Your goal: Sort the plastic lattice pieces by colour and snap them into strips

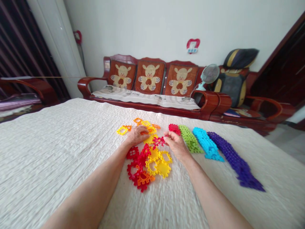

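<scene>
My right hand (176, 144) pinches a red interlocking plastic piece (158, 142) between thumb and fingers, just over the pile. To its left, my left hand (137, 136) lies over orange and yellow pieces, thumb and fingers apart; part of an orange piece shows between them. Nearer to me is a loose heap of red pieces (133, 170), yellow pieces (163, 168) and an orange piece (144, 178), all notched at the edges. Beyond the left hand lie more yellow pieces (122, 130). A red stack (174, 128) sits just past my right hand.
Sorted rows of green pieces (190, 140), light blue pieces (207, 143) and purple pieces (234, 160) lie at the right on the cream cloth (71, 143). Behind the table stand a wooden sofa (143, 101) with bear cushions and a small fan (210, 73).
</scene>
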A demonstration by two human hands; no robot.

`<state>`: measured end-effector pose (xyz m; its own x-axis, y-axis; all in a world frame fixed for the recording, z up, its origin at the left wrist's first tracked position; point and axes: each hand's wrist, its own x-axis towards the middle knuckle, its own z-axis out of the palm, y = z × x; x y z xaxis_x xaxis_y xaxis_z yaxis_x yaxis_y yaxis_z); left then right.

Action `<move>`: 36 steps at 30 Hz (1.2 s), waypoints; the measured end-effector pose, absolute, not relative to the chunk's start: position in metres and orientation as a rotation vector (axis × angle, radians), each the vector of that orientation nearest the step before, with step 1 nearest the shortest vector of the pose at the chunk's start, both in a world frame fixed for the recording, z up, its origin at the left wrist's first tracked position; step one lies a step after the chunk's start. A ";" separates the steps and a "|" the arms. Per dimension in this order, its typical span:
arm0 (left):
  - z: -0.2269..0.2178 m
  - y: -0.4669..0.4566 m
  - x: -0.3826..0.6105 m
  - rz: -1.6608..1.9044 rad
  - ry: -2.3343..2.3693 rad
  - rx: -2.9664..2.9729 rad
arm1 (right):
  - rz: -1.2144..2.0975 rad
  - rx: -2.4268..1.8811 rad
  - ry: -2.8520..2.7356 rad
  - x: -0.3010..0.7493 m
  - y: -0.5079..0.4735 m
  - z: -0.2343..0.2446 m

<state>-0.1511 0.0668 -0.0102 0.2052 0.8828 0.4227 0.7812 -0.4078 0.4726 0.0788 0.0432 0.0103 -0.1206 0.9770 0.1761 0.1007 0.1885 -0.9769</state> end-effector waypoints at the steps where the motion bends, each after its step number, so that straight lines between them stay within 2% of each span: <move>1: -0.011 0.067 -0.151 0.982 1.610 2.316 | 1.057 -1.120 -1.484 0.080 0.044 0.008; 9: -0.014 0.069 -0.153 0.975 1.586 2.344 | 0.925 -1.152 -1.578 0.081 0.049 0.000; 15: -0.009 0.066 -0.152 0.949 1.586 2.337 | 0.900 -1.150 -1.438 0.088 0.051 0.008; 22: -0.007 0.066 -0.152 0.940 1.546 2.362 | 0.353 -1.209 -1.669 0.098 0.053 0.004; 28: -0.010 0.066 -0.152 0.989 1.576 2.339 | 0.071 -1.099 -2.032 0.103 0.053 0.001; 31: -0.008 0.065 -0.152 0.996 1.568 2.347 | 0.070 -1.108 -2.156 0.109 0.052 0.007; 36: -0.007 0.066 -0.152 0.956 1.539 2.372 | 0.338 -1.181 -2.328 0.122 0.047 0.024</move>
